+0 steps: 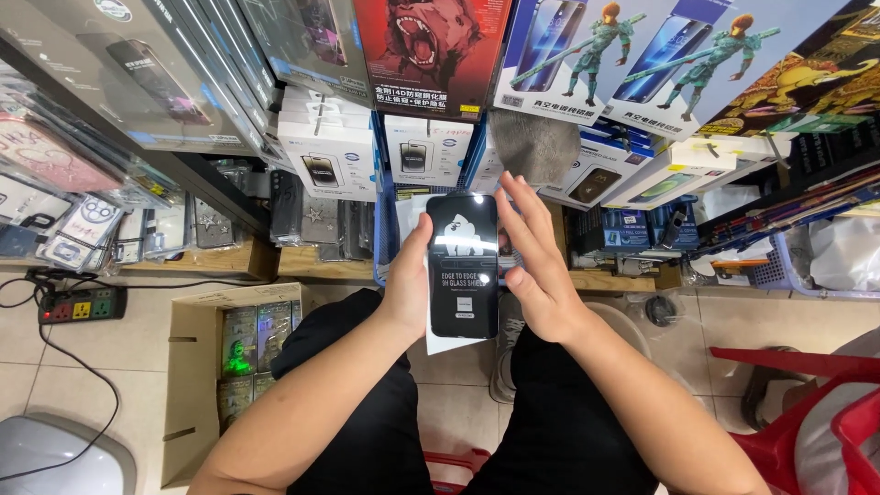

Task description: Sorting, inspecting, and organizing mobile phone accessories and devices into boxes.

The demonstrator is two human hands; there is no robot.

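Protector [463, 266], a black glossy slab with a white figure printed on it, sits upright at centre frame over a white card [449, 344]. Left hand [408, 284] grasps its left edge, thumb on the side. Right hand [536, 270] rests against the right edge, fingers spread and raised, not clenched. Below, black trousers [385, 431]. Lower left: open carton [197, 385] of packs; power strip [81, 307] at left. Boxed stock [330, 151] fills the shelves above. Red chair [807, 412] lower right.
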